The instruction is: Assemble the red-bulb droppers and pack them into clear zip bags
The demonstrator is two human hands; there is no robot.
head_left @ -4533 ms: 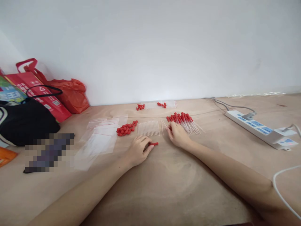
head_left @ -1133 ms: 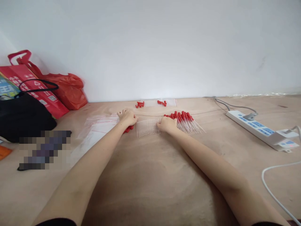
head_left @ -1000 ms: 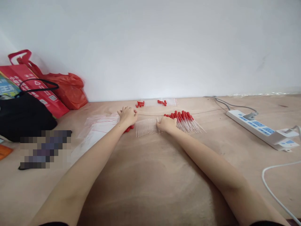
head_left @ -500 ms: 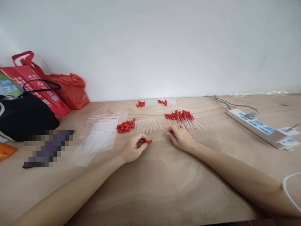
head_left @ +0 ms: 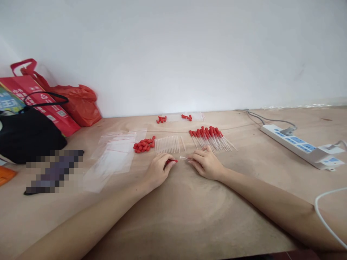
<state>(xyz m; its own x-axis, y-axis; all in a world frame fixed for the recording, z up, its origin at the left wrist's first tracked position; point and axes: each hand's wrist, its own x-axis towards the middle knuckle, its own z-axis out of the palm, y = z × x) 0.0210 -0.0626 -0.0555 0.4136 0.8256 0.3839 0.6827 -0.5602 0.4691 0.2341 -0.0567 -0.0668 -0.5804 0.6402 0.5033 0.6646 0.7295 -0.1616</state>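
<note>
My left hand (head_left: 159, 170) pinches a small red rubber bulb (head_left: 175, 161) between thumb and fingers. Facing it, my right hand (head_left: 206, 164) grips a thin clear plastic tube (head_left: 183, 157), whose end points at the bulb with a small gap between them. Behind my left hand lie a pile of red bulbs (head_left: 143, 145) and a row of clear tubes (head_left: 167, 144), with one tube (head_left: 183, 143) lying apart. Beyond my right hand, several tubes with red bulbs on their ends (head_left: 211, 137) lie side by side.
Clear zip bags (head_left: 116, 155) overlap at the left. More red bulbs (head_left: 161, 119) and bags lie near the wall. A black bag (head_left: 32, 133), a red plastic bag (head_left: 81, 103) and a pixelated dark object (head_left: 58, 171) are further left. A white power strip (head_left: 300, 146) sits at the right.
My right hand has picked up a tube from beside the row and drawn it nearer, in line with the bulb. My left hand has moved slightly right with the bulb.
</note>
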